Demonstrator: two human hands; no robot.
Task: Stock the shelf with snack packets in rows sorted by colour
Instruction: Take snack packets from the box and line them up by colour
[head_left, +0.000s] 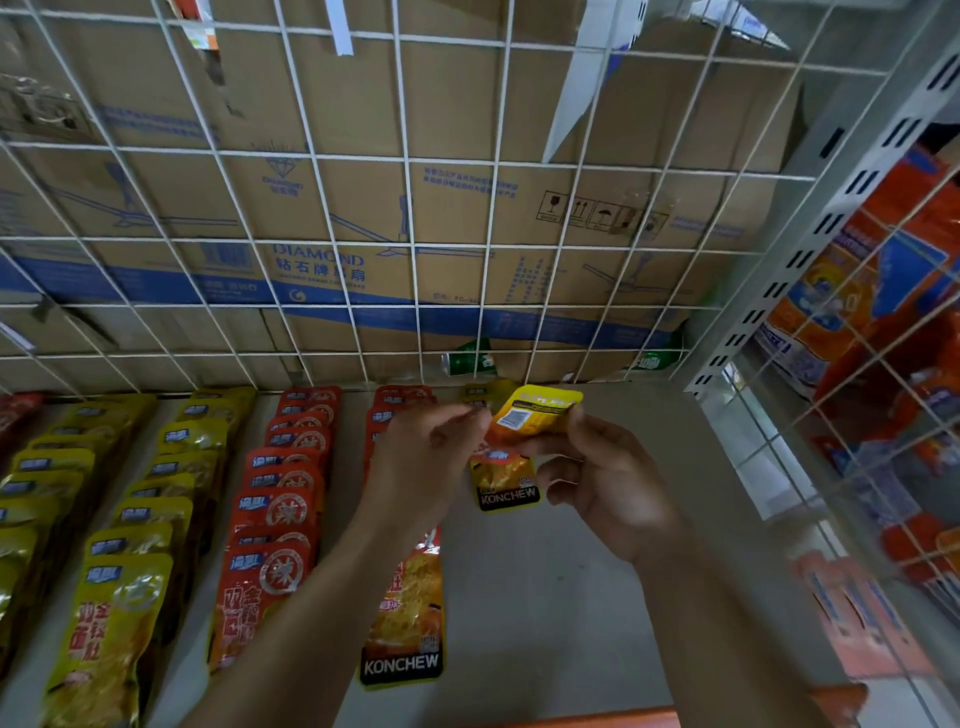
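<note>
Yellow pkt (535, 415) betw. both hands (597, 467), shelf (597, 597) R bare

Both hands meet above the pale grey shelf (571, 597): the right hand (597, 467) and left hand (421, 457) pinch a small yellow foil snack packet (535, 415), its back facing up. Rows of yellow packets (130, 519) and red packets (280, 499) lie left, before a white wire grid (405, 208).

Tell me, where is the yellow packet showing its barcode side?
In the head view, the yellow packet is held above the shelf, right of centre, between the left hand and right hand, near the wire grid.
</note>
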